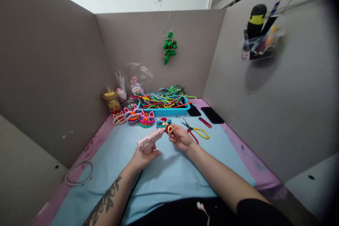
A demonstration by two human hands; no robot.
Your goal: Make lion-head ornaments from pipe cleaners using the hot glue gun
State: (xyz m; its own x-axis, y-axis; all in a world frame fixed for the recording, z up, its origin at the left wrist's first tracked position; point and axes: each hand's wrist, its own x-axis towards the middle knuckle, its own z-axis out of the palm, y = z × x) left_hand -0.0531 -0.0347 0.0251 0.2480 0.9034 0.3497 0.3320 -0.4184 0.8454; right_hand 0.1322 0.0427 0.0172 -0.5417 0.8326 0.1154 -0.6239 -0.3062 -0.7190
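Note:
My left hand (144,158) is wrapped round the handle of a pink hot glue gun (150,140), its nozzle pointing up and to the right. Close to that nozzle, my right hand (182,137) pinches a small red and yellow fuzzy piece (170,129) between thumb and fingers. Whether the nozzle touches the piece I cannot tell. Just behind it lies a teal fuzzy animal face (160,123) with red on top. Further left stand other finished-looking animal faces: a pink and teal one (147,118), a purple and orange one (132,113) and a cream one (119,117).
A blue tray (161,111) of colourful pipe cleaners stands at the back. Right of my right hand lie pliers (196,130), a red tool (205,122) and a black phone (212,115). A coiled cable (79,173) lies left. Grey partitions enclose three sides.

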